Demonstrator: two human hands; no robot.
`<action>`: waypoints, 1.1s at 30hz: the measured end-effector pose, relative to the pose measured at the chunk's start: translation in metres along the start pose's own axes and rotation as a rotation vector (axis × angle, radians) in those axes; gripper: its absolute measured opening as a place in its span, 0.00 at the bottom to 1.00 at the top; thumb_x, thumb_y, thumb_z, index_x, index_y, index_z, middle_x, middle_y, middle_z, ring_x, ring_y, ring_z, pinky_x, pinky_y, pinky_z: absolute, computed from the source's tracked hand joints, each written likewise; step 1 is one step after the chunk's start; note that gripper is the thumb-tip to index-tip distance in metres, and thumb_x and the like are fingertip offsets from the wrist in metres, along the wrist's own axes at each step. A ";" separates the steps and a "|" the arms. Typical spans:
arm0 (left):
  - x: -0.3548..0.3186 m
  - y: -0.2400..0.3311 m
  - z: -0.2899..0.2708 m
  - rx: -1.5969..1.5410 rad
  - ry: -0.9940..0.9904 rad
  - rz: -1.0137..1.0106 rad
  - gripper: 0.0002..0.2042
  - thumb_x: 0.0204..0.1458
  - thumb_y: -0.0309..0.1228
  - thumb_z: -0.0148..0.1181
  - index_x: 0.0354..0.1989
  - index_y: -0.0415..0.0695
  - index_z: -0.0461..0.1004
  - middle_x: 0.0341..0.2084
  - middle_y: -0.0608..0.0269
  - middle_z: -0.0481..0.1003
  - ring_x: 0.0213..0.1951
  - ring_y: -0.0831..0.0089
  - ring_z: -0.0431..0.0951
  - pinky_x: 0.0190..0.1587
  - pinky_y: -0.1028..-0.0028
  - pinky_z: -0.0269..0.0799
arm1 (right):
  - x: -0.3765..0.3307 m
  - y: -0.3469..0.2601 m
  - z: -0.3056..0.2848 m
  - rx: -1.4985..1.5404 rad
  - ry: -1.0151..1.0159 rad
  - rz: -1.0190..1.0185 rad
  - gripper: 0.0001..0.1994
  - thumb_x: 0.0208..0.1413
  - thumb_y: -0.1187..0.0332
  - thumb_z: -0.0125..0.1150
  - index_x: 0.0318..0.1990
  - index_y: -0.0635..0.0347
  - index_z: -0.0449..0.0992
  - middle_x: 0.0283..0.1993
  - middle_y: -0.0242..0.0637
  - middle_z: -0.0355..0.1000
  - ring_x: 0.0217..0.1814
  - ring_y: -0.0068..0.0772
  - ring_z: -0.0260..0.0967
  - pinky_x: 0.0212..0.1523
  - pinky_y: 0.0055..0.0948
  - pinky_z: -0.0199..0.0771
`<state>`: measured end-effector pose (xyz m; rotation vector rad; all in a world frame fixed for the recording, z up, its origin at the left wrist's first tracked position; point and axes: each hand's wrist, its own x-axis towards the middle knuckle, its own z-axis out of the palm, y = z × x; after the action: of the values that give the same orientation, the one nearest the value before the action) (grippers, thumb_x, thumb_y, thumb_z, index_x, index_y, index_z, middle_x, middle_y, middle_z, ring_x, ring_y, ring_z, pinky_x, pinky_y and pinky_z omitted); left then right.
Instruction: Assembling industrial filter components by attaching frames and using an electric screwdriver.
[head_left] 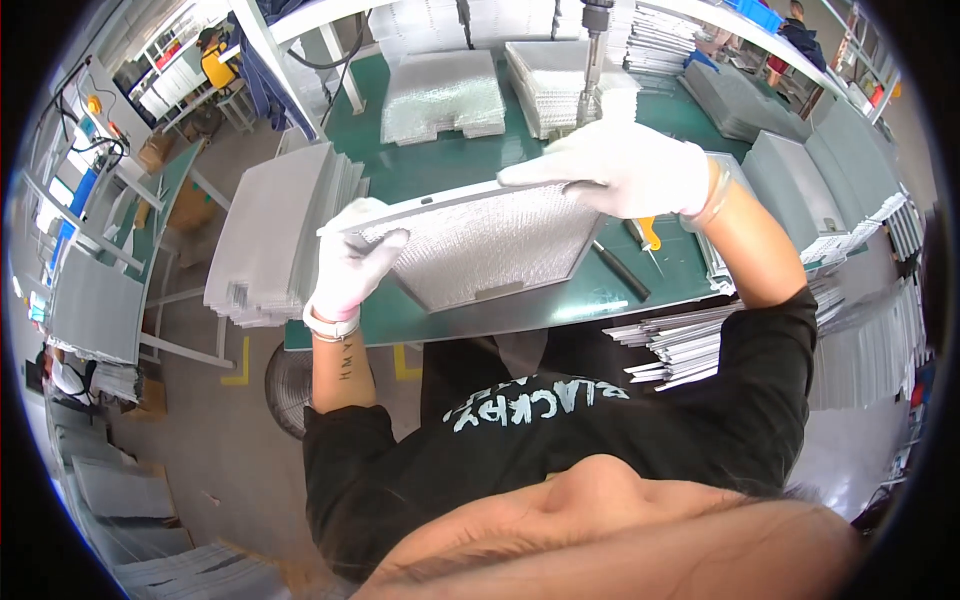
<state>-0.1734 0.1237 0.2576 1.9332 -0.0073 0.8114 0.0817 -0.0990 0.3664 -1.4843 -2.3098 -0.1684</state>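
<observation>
Left hand: the gloved left hand [352, 258] has closed round the left end of the panel, thumb on the face and fingers behind – probably to keep that side from swinging.

Right hand: the gloved right hand [640, 172] is wrapped over the far right corner, fingers along the top edge and curling under. Snug rather than wide, so I'd guess it's steadying the tilt.

Silvery panel: the framed mesh panel [490, 245] is up between both hands, over the near edge of the green table [400, 160], its face tipped toward the wearer. Can't tell if the lower edge touches down.

Hanging driver: the power driver [593, 70] hangs just past the right hand, likely for easy reach. Can't tell if they touch.

Loose tools: a dark-handled tool [622, 272] and a yellow-handled one [650, 236] lie right of the panel, handy for that side.

Stacks: one panel pile [265, 220] at left, another [445, 95] at the back – seemingly parked there to leave working room.
</observation>
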 end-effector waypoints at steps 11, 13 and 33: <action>0.005 -0.024 0.046 -0.321 0.652 0.424 0.28 0.45 0.10 0.62 0.55 0.41 0.62 0.44 0.56 0.72 0.39 0.76 0.73 0.39 0.79 0.72 | 0.034 -0.003 0.020 0.091 -0.055 -0.092 0.27 0.49 0.75 0.59 0.61 0.53 0.70 0.32 0.41 0.67 0.35 0.48 0.69 0.39 0.41 0.72; 0.011 -0.018 0.049 -0.175 0.721 0.398 0.31 0.46 0.11 0.63 0.59 0.41 0.58 0.49 0.52 0.70 0.41 0.74 0.75 0.37 0.81 0.73 | 0.033 -0.002 0.019 0.086 -0.055 -0.033 0.27 0.49 0.76 0.58 0.60 0.54 0.71 0.33 0.42 0.67 0.37 0.48 0.69 0.41 0.41 0.71; 0.013 -0.033 0.043 0.158 0.875 0.318 0.15 0.51 0.18 0.60 0.49 0.34 0.76 0.40 0.58 0.79 0.34 0.81 0.75 0.39 0.80 0.72 | 0.041 0.001 0.017 0.092 -0.097 0.052 0.25 0.49 0.77 0.56 0.58 0.55 0.73 0.35 0.46 0.69 0.40 0.48 0.70 0.44 0.39 0.72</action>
<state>-0.1294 0.1100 0.2268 1.5875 0.2896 1.8589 0.0629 -0.0585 0.3665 -1.5351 -2.3181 0.0250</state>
